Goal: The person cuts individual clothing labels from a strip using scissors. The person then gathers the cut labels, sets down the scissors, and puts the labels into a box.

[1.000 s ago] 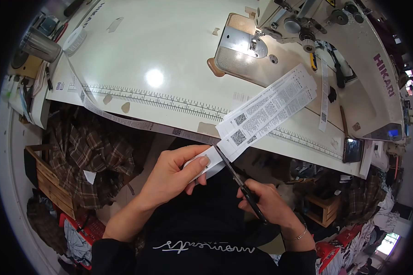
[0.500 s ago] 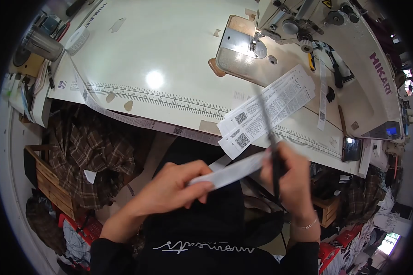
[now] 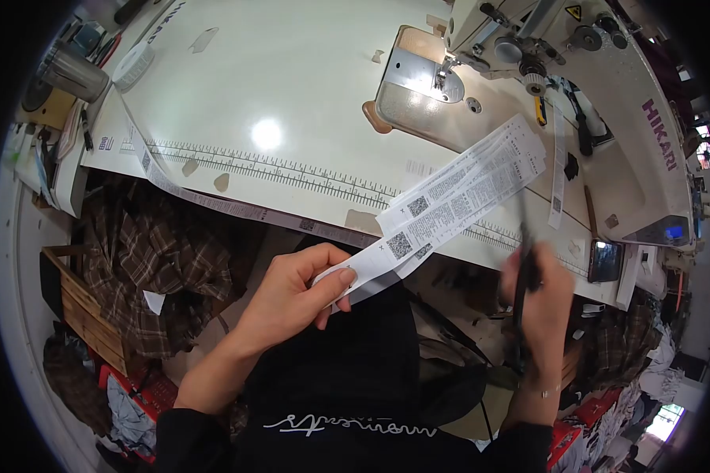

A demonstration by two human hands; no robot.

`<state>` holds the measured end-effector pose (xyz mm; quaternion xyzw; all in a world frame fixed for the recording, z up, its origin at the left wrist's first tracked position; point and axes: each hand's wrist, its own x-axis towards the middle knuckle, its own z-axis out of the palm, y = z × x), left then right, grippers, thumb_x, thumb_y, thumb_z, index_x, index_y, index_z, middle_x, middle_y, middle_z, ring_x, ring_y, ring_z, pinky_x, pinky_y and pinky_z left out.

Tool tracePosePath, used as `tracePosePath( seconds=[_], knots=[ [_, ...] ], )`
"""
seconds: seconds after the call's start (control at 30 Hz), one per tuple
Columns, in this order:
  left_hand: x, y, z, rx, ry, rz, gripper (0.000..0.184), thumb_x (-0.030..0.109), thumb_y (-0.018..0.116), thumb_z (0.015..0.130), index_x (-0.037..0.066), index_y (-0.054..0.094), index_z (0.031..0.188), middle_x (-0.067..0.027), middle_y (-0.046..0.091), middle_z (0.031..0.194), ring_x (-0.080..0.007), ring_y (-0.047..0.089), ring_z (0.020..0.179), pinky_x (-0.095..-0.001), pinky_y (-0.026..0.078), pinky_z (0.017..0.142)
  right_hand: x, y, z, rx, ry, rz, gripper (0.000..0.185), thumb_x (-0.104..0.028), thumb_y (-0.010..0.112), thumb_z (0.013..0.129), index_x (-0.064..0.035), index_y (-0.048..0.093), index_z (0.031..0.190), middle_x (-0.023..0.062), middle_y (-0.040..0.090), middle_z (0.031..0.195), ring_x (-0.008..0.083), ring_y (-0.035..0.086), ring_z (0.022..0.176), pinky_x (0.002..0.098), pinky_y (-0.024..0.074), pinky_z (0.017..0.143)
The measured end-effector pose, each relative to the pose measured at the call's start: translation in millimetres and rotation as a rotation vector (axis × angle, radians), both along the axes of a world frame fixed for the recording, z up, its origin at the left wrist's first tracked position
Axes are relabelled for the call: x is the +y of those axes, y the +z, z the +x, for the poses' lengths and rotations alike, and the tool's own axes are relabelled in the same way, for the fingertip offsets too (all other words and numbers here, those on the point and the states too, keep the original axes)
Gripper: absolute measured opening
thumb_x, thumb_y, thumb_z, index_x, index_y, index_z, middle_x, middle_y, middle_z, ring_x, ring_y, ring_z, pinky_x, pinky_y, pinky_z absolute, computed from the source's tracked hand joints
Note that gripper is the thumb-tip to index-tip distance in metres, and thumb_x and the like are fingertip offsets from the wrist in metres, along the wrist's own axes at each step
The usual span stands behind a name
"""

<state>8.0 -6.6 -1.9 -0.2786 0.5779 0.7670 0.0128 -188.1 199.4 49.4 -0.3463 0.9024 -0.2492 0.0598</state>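
Note:
My left hand (image 3: 292, 296) pinches the near end of a white printed care label (image 3: 383, 256) between thumb and fingers. The label slants up to the right over a fanned pile of similar labels (image 3: 497, 158) with QR codes, which lies on the table's front edge. My right hand (image 3: 548, 296), raised to the right of the labels, is closed around black scissors (image 3: 520, 296). Motion blurs the scissors, and their blades point up, apart from the labels. A long printed label tape (image 3: 229, 206) hangs along the table's front edge, leading toward my left hand.
A sewing machine (image 3: 607, 134) stands at the right, its needle plate (image 3: 422, 77) lit. Left lies a white roll (image 3: 133, 68) beside a metal cup (image 3: 75, 75). A ruler scale (image 3: 292, 168) runs along the white table (image 3: 237, 94). Plaid cloth (image 3: 150, 268) hangs below; a phone (image 3: 605, 260) sits right.
My right hand has moved right with the scissors, away from the strip. The label in my left hand has swung onto the pile, its printed face now showing.

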Motion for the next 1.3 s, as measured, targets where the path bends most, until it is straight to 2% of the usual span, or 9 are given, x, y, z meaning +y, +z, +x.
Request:
tracePosePath(
  seconds=[0.03, 0.1, 0.2, 0.53, 0.6, 0.83, 1.0, 1.13, 1.3],
  knots=[
    [0.5, -0.4, -0.7, -0.003, -0.003, -0.001, 0.018, 0.016, 0.057, 0.092, -0.001, 0.061, 0.096, -0.0025, 0.061, 0.065, -0.0039, 0.049, 0.046, -0.0174, 0.036, 0.042, 8.9, 1.6, 10.5, -0.295, 0.087, 0.011, 0.025, -0.013, 0.074, 0.070, -0.0013, 0.055, 0.082, 0.0069, 0.051, 0.063, 0.0147, 0.047, 0.054, 0.0283, 0.0408, 0.052],
    [1.8, -0.9, -1.3, -0.005, 0.037, 0.051, 0.018, 0.016, 0.056, 0.093, -0.001, 0.061, 0.097, -0.0024, 0.060, 0.064, -0.0038, 0.048, 0.045, -0.0171, 0.036, 0.042, 16.9, 0.4, 22.5, -0.560, 0.382, 0.094, 0.033, -0.019, 0.080, 0.069, -0.0022, 0.056, 0.084, 0.0077, 0.050, 0.063, 0.0161, 0.049, 0.056, 0.0293, 0.0403, 0.052],
    [4.5, -0.1, -1.4, 0.006, 0.066, 0.071, 0.018, 0.016, 0.056, 0.093, -0.001, 0.061, 0.098, -0.0023, 0.060, 0.064, -0.0036, 0.047, 0.045, -0.0169, 0.036, 0.041, 29.9, -22.7, 38.6, -0.944, 0.469, 0.233, 0.039, -0.030, 0.077, 0.074, -0.0035, 0.053, 0.089, 0.0091, 0.053, 0.065, 0.0231, 0.052, 0.057, 0.0333, 0.0407, 0.054],
    [12.9, 2.5, -2.9, 0.041, 0.065, 0.093, 0.025, 0.015, 0.055, 0.094, -0.002, 0.061, 0.111, -0.0037, 0.061, 0.068, -0.0032, 0.051, 0.051, -0.0167, 0.039, 0.042, 3.5, -31.2, 54.4, -0.957, 0.385, 0.206, 0.040, -0.031, 0.072, 0.079, -0.0034, 0.045, 0.090, 0.0106, 0.050, 0.067, 0.0263, 0.049, 0.058, 0.0371, 0.0398, 0.056],
    [12.4, 0.3, -2.6, 0.044, 0.058, 0.101, 0.026, 0.016, 0.055, 0.094, -0.001, 0.061, 0.112, -0.0035, 0.061, 0.068, -0.0032, 0.051, 0.051, -0.0165, 0.038, 0.042, 2.4, -31.9, 54.9, -0.921, 0.387, 0.170, 0.035, -0.020, 0.070, 0.075, -0.0035, 0.052, 0.100, 0.0024, 0.044, 0.060, 0.0123, 0.046, 0.055, 0.0283, 0.0374, 0.054],
    [14.2, -1.1, -4.1, 0.035, 0.049, 0.094, 0.026, 0.016, 0.055, 0.094, -0.001, 0.061, 0.112, -0.0035, 0.061, 0.068, -0.0031, 0.049, 0.049, -0.0164, 0.038, 0.042, 7.0, -39.4, 57.6, -0.871, 0.354, 0.179, 0.036, -0.023, 0.074, 0.075, -0.0031, 0.052, 0.097, 0.0024, 0.045, 0.059, 0.0125, 0.046, 0.054, 0.0288, 0.0383, 0.053],
    [13.6, -4.4, -1.2, 0.036, 0.054, 0.092, 0.026, 0.016, 0.055, 0.094, -0.001, 0.061, 0.112, -0.0035, 0.061, 0.068, -0.0032, 0.050, 0.049, -0.0161, 0.038, 0.042, 6.9, -40.2, 57.4, -0.840, 0.344, 0.172, 0.024, -0.012, 0.072, 0.077, -0.0023, 0.054, 0.089, 0.0017, 0.048, 0.062, 0.0089, 0.047, 0.056, 0.0242, 0.0392, 0.053],
    [13.8, 2.3, 6.6, 0.003, 0.041, 0.077, 0.026, 0.015, 0.055, 0.093, -0.001, 0.061, 0.112, -0.0036, 0.062, 0.067, -0.0033, 0.050, 0.048, -0.0165, 0.038, 0.042, 6.2, -31.3, 51.7, -0.905, 0.364, 0.128, 0.033, -0.019, 0.078, 0.074, -0.0011, 0.052, 0.085, 0.0055, 0.051, 0.061, 0.0172, 0.050, 0.053, 0.0303, 0.0394, 0.051],
    [25.4, 14.9, 0.5, 0.098, -0.291, -0.039, 0.019, 0.018, 0.058, 0.091, 0.002, 0.060, 0.101, -0.0030, 0.063, 0.064, -0.0062, 0.053, 0.045, -0.0197, 0.040, 0.042, -14.9, -19.0, 56.3, -0.966, 0.330, -0.112, 0.025, -0.012, 0.073, 0.077, -0.0011, 0.054, 0.087, 0.0015, 0.046, 0.060, 0.0058, 0.042, 0.054, 0.0233, 0.0362, 0.049]
  ],
)
